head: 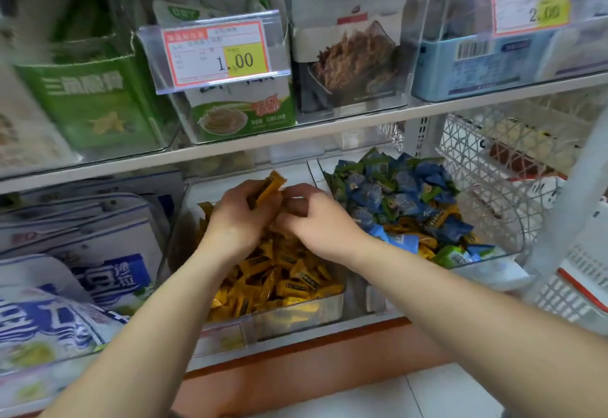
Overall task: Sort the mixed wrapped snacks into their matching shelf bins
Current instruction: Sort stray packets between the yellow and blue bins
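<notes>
Two clear bins sit side by side on the lower shelf. The left bin (pixel 296 317) is full of yellow wrapped snacks (pixel 279 279). The right bin (pixel 513 233) holds blue and green wrapped snacks (pixel 388 194) with a few yellow ones (pixel 437 217) mixed in. Above the yellow bin, my left hand (pixel 237 217) grips a yellow snack (pixel 266 189) that sticks up past its fingers. My right hand (pixel 312 217) is right beside it with curled fingers meeting the left hand's fingers; what it holds is hidden.
Blue-and-white bags (pixel 82 273) fill the lower shelf at left. A white wire basket (pixel 487 167) stands to the right of the bins. The upper shelf carries green boxes (pixel 95 102), pouches and price tags (pixel 218 52). An orange shelf base (pixel 312 361) runs below.
</notes>
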